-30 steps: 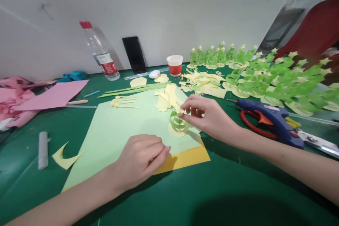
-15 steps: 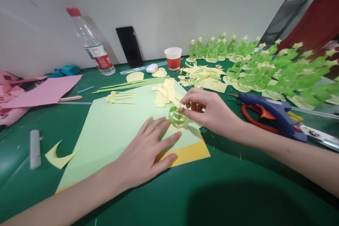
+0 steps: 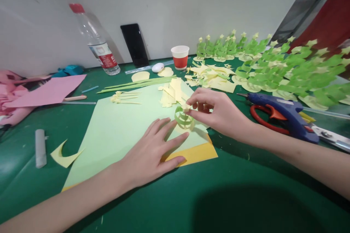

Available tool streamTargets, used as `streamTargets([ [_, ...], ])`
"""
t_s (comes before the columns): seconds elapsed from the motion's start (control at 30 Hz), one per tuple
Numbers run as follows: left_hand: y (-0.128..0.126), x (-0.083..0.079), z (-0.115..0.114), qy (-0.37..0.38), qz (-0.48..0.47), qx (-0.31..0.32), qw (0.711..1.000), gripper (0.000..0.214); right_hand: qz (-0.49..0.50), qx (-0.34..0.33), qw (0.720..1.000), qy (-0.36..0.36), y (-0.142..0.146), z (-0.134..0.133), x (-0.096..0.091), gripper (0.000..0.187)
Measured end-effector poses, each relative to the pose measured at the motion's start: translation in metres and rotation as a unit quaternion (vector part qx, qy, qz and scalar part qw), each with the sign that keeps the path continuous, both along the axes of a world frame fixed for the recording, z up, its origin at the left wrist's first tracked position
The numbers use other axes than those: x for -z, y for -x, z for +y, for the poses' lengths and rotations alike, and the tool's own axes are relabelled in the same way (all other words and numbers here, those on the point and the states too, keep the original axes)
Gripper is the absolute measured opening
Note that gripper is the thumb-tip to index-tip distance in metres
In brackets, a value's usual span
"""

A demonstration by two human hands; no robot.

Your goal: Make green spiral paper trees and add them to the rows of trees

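A small green paper spiral [image 3: 182, 118] on a pale yellow round base stands on the light green sheet [image 3: 120, 131]. My right hand [image 3: 216, 113] pinches a tiny yellow star [image 3: 186, 107] at the spiral's top. My left hand [image 3: 153, 151] lies flat on the sheet with fingers spread, its fingertips at the spiral's base. An orange-yellow sheet [image 3: 199, 153] shows under the green one at the near right corner.
A blue glue gun [image 3: 284, 114] and red-handled scissors [image 3: 262, 114] lie to the right. Many finished green paper trees [image 3: 287, 72] fill the back right. Yellow scraps [image 3: 210, 78], cut squares [image 3: 171, 96], green strips [image 3: 136, 86], a red cup [image 3: 179, 57], bottle [image 3: 94, 42], phone [image 3: 135, 45], pink paper [image 3: 46, 93], glue stick [image 3: 40, 147].
My left hand opened from a loose fist and slid forward until its fingers reached the spiral's base. My right hand stayed pinching the top of the spiral.
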State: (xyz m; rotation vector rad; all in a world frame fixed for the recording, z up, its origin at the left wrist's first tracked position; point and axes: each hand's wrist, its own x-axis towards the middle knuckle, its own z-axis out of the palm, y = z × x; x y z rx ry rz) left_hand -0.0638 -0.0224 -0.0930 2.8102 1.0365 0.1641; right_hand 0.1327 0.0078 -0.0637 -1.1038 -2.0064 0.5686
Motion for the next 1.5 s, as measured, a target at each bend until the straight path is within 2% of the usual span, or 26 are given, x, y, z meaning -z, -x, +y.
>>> streamTargets([
  [0.33,0.0018,0.0026,0.0004,-0.025,0.024,0.012,0.999,0.047,-0.010,0.002,1.000,-0.016,-0.0010,0.0011,-0.0011,0.006],
  [0.87,0.0009,0.0023,0.0018,-0.043,0.008,0.020,0.999,0.043,-0.014,-0.013,0.999,-0.035,-0.0027,0.0016,-0.0016,0.004],
  [1.5,0.0009,-0.0012,-0.0002,-0.037,0.016,0.024,0.999,0.042,0.023,-0.002,1.000,0.001,-0.0001,0.0009,0.0016,0.004],
])
